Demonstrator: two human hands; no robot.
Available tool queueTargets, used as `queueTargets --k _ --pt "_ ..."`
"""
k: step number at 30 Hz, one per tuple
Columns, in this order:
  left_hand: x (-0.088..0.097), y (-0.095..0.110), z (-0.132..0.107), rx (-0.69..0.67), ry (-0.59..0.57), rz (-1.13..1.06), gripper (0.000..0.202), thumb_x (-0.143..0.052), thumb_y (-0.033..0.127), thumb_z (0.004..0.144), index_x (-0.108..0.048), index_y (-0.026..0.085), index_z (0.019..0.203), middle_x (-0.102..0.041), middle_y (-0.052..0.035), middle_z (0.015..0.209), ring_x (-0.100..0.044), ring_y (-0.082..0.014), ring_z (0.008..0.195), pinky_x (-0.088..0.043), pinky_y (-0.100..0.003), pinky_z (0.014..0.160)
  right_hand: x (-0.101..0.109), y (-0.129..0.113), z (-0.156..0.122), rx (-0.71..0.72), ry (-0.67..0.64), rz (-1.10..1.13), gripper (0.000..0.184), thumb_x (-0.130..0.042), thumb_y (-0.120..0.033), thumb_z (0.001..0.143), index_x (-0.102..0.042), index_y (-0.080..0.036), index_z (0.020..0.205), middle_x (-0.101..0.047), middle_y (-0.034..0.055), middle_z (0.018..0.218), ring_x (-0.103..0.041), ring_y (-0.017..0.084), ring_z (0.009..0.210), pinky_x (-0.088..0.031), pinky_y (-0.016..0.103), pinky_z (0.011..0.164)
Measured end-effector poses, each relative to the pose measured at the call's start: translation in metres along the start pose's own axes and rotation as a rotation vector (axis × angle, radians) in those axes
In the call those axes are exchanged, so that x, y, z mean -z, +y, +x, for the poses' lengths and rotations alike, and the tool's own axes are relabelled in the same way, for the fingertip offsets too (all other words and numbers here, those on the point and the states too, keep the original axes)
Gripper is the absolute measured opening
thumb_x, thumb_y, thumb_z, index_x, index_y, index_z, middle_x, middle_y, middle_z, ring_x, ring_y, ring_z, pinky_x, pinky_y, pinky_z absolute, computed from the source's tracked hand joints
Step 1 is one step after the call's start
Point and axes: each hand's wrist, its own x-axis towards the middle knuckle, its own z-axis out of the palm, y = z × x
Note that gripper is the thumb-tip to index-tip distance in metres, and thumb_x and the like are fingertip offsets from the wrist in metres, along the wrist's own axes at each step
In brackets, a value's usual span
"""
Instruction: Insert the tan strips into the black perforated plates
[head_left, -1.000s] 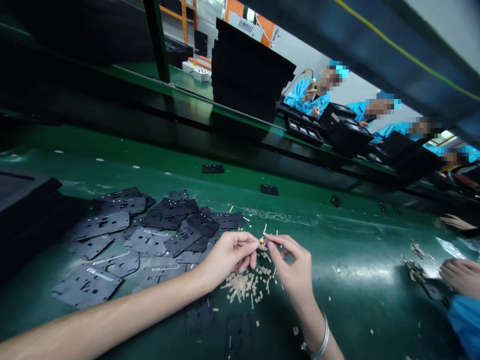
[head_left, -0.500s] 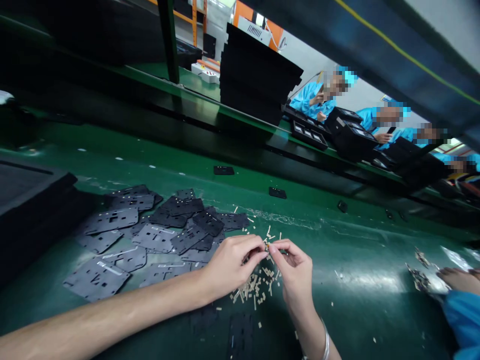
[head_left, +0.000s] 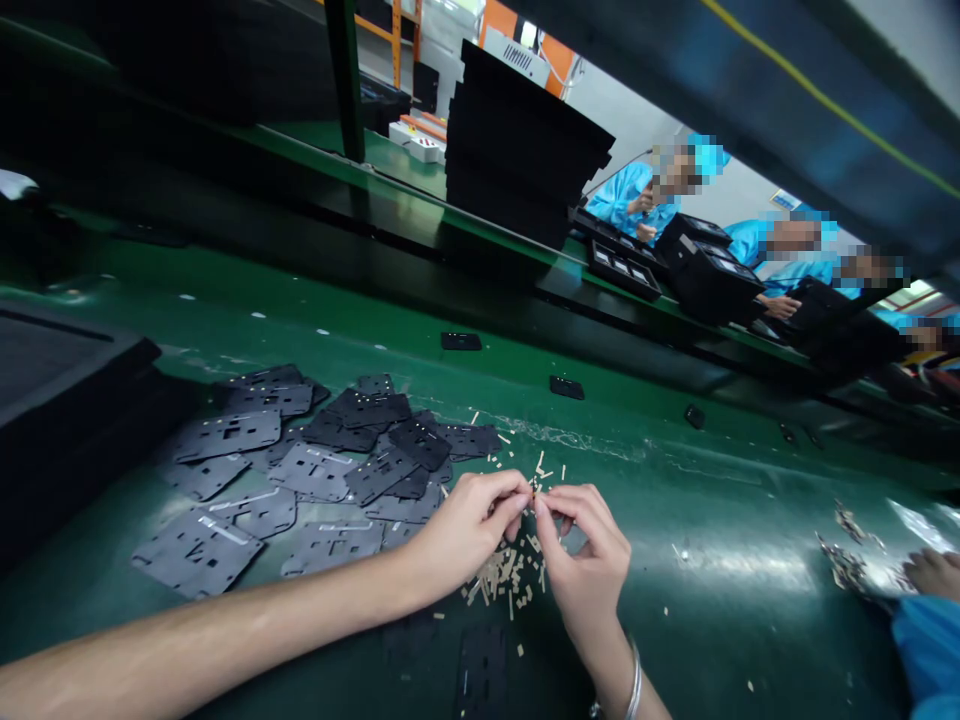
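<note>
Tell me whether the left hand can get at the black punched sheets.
Probably yes: the left hand lies right at the edge of the black punched sheets, and nothing stands between them. It need only leave its pinch beside the right hand.

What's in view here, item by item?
Cut-out sheets: over a dozen, dark grey, overlapping on the belt left of the hands
Tan strips: many, tan, heaped below the hands
Conveyor belt: one, green, under the sheets and strips
Sheet stack: one, black, on the far bench
Trays: several, black, right of the stack
Co-workers: four, blue gowns, beyond the far bench
Co-worker's hand: one, blue sleeve, right edge
Left hand: one, bare, fingertips pinching at the strips
Right hand: one, silver bangle, meeting the left
</note>
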Motion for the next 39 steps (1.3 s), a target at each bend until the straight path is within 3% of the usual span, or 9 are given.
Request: queueTargets --k 3,7,14,24,32,35,39 --pt "0.004 -0.007 0.006 -0.004 0.017 0.112 0.021 -0.040 0.018 0.082 -0.053 0.016 0.065 -0.048 0.0038 0.053 -0.040 -0.0100 0.049 -0.029 -0.020 0.049 0.003 0.000 0.004 -0.108 0.005 0.098 0.007 -0.060 -0.013 0.077 -0.063 -0.019 0.074 -0.060 0.0029 0.072 -0.054 0.015 0.065 -0.041 0.027 0.055" --pt "0.007 -0.016 0.011 0.023 0.043 0.433 0.025 -0.049 0.020 0.077 -0.049 0.016 0.052 -0.040 0.0040 0.045 -0.034 -0.0101 0.044 -0.024 -0.023 0.048 0.008 0.001 0.008 -0.176 0.131 0.145 0.006 -0.061 -0.017 0.076 -0.063 -0.017 0.070 -0.058 0.0032 0.070 -0.055 0.015 0.067 -0.042 0.027 0.055" --pt "0.000 0.000 -0.001 -0.107 -0.031 0.046 0.017 -0.042 0.025 0.086 -0.052 0.017 0.075 -0.038 0.0063 0.053 -0.033 -0.0080 0.047 -0.026 -0.020 0.047 0.003 0.000 0.003 -0.109 0.028 0.056 0.004 -0.060 -0.017 0.077 -0.064 -0.018 0.075 -0.060 0.0039 0.072 -0.053 0.014 0.062 -0.041 0.027 0.053" --pt "0.002 -0.004 0.000 -0.029 -0.039 -0.105 0.017 -0.041 0.022 0.084 -0.047 0.016 0.069 -0.040 0.0048 0.056 -0.035 -0.0087 0.052 -0.027 -0.020 0.050 0.000 -0.001 0.001 -0.078 -0.032 0.041 0.006 -0.058 -0.015 0.078 -0.063 -0.019 0.075 -0.059 0.0022 0.070 -0.050 0.013 0.059 -0.040 0.026 0.053" --pt "0.000 -0.001 -0.001 -0.038 -0.046 -0.086 0.018 -0.038 0.025 0.085 -0.044 0.017 0.070 -0.040 0.0054 0.054 -0.034 -0.0083 0.049 -0.025 -0.019 0.048 -0.001 -0.001 -0.001 -0.108 -0.035 0.025 0.006 -0.058 -0.015 0.078 -0.062 -0.018 0.074 -0.059 0.0027 0.071 -0.050 0.013 0.059 -0.040 0.027 0.054" --pt "0.003 -0.006 0.003 -0.032 -0.026 0.046 0.017 -0.038 0.020 0.083 -0.045 0.017 0.068 -0.042 0.0049 0.053 -0.035 -0.0085 0.048 -0.025 -0.020 0.048 0.003 -0.002 0.002 -0.111 -0.010 0.046 0.007 -0.059 -0.014 0.077 -0.062 -0.018 0.073 -0.059 0.0026 0.071 -0.051 0.013 0.061 -0.041 0.027 0.054" --pt "0.008 -0.016 0.009 0.030 0.014 0.492 0.018 -0.045 0.011 0.070 -0.045 0.016 0.052 -0.037 0.0046 0.046 -0.030 -0.0089 0.044 -0.020 -0.023 0.048 0.011 0.000 0.009 -0.061 0.148 0.028 0.007 -0.060 -0.012 0.076 -0.062 -0.018 0.074 -0.059 0.0031 0.071 -0.054 0.015 0.065 -0.043 0.027 0.054"
